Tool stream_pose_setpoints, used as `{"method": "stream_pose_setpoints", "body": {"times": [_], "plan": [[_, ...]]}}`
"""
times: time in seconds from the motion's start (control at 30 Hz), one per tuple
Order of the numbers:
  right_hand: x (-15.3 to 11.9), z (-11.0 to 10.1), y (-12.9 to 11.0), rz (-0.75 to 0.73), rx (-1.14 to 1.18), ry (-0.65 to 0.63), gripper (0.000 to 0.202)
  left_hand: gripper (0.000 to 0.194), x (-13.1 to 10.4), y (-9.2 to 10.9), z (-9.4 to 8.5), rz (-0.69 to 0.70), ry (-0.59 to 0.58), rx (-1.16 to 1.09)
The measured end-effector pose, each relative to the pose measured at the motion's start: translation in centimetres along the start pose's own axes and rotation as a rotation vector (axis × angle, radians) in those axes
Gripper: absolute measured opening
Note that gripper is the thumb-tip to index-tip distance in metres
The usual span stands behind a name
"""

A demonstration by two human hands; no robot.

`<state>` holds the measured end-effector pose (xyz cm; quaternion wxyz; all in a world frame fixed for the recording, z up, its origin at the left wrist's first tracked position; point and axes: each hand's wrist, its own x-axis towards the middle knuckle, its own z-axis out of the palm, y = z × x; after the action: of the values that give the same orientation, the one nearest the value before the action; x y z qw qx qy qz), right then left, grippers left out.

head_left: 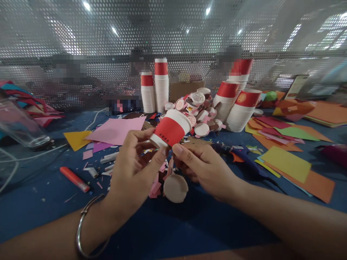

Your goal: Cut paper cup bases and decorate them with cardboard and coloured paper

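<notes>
My left hand (135, 169) is closed around the lower end of a paper cup (170, 130), white with a red band and small dark lettering. The cup is tilted, its white rim up and to the right. My right hand (203, 166) is pinched just below the cup's right side, thumb tip at or very near it; whatever lies between its fingers is hidden. Below the hands, a cut-off cup bottom (175, 188) lies among pink paper scraps (155, 189). Behind the cup is a heap of similar cut cup bottoms (202, 129) with pink bits on them.
Stacked paper cups (162, 86) stand at the back, with more stacks (242, 112) to the right. Coloured paper (287, 162) and a dark blue corded tool (248, 162) lie right. Pink sheets (116, 130), a red stick-like object (74, 178) and a clear glass (23, 122) are left.
</notes>
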<state>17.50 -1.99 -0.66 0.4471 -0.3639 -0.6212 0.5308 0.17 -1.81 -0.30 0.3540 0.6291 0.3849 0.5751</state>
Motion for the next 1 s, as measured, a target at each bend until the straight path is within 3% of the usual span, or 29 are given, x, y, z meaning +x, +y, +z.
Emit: {"method": "stream_pose_setpoints", "body": {"times": [0.2, 0.33, 0.5, 0.7, 1.0], "plan": [[-0.2, -0.1, -0.2, -0.036, 0.015, 0.015, 0.051, 0.038, -0.6, 0.5, 0.4, 0.018, -0.035, -0.023], [0.0, -0.1, -0.3, -0.061, 0.018, 0.024, 0.054, 0.042, -0.1, 0.6, 0.6, -0.109, -0.031, -0.168], [0.1, -0.2, 0.0, -0.046, -0.002, 0.04, 0.053, 0.045, 0.3, 0.6, 0.8, -0.299, -0.133, -0.371], [0.1, 0.0, 0.3, -0.066, 0.01, 0.025, 0.054, 0.054, 0.3, 0.5, 0.5, -0.176, -0.107, -0.199], [0.0, 0.1, 0.3, -0.095, -0.024, 0.014, 0.054, 0.053, 0.0, 0.8, 0.4, -0.113, -0.071, -0.065]]}}
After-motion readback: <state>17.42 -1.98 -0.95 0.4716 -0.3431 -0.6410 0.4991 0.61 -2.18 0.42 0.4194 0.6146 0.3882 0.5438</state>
